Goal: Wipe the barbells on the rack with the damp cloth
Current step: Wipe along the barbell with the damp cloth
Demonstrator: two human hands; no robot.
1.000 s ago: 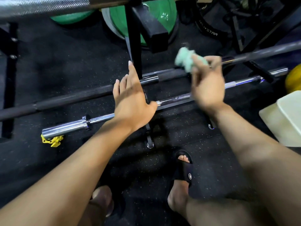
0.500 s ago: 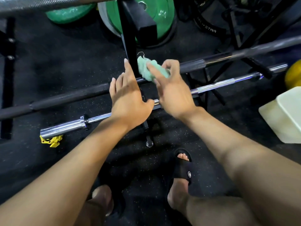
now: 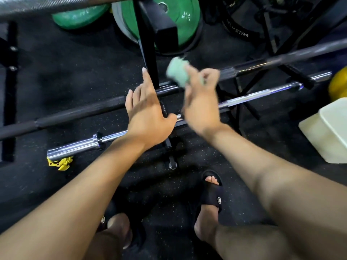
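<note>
- Green cloth (image 3: 177, 73) gripped in R hand (image 3: 201, 102), bunched, blurred, held at black barbell (image 3: 78, 111) beside rack upright (image 3: 148, 51).
- L hand (image 3: 148, 117) flat, fingers straight, laid over same bar.
- Chrome barbell (image 3: 78, 145) seen nearer, below.

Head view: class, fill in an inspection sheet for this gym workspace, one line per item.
Surface: black speckled rubber floor.
Job's things: green cloth, blurred, over the black barbell; chrome barbell lies nearer.
Clutter: yellow clip, cream box.
Grippers: left hand flat, fingers straight; right hand grips the cloth.
Cables: nothing seen.
Surroundings: green plates, black rack post.
</note>
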